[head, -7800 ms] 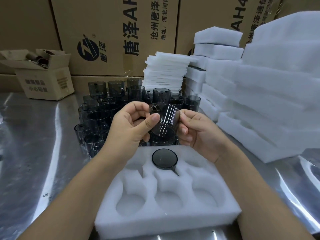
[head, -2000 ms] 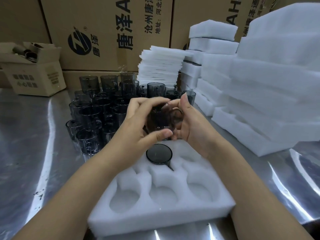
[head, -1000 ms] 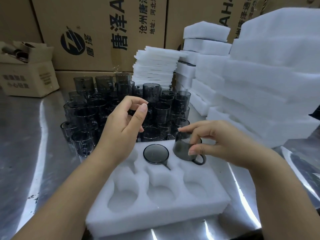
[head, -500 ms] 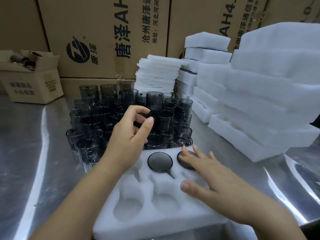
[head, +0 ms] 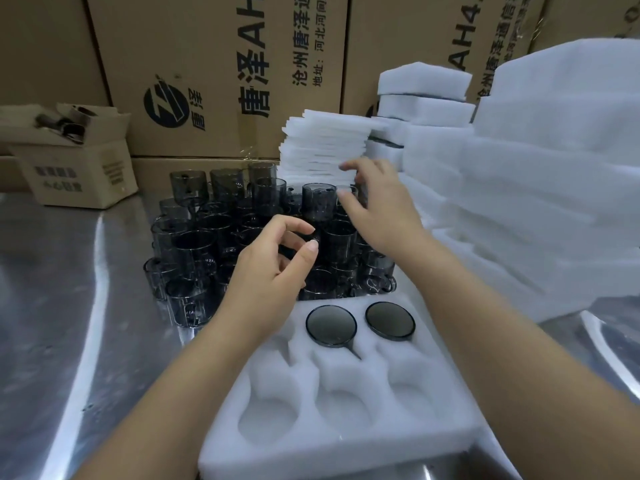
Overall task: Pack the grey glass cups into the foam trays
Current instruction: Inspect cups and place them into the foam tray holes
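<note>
A white foam tray (head: 346, 445) with six pockets lies in front of me. Two grey glass cups sit upside down in its back row, one in the middle pocket (head: 330, 325) and one in the right pocket (head: 390, 320). The other pockets hold nothing. Behind the tray stands a dense cluster of several grey cups (head: 194, 244). My left hand (head: 270, 271) hovers over the cluster with loosely curled fingers and holds nothing. My right hand (head: 377, 209) reaches over the back cups, fingers spread, its thumb at the rim of a rear cup (head: 346, 190).
A stack of thin foam sheets (head: 325, 147) stands just behind the cups. Piles of foam trays (head: 536, 202) fill the right side. Large cardboard boxes (head: 214, 64) line the back, and a small open box (head: 79, 168) sits at the left on the metal table (head: 69, 306).
My right hand set a second cup upside down into the back right pocket, pressed it, then lifted and reached to the back cups. My left hand stayed over the cluster.
</note>
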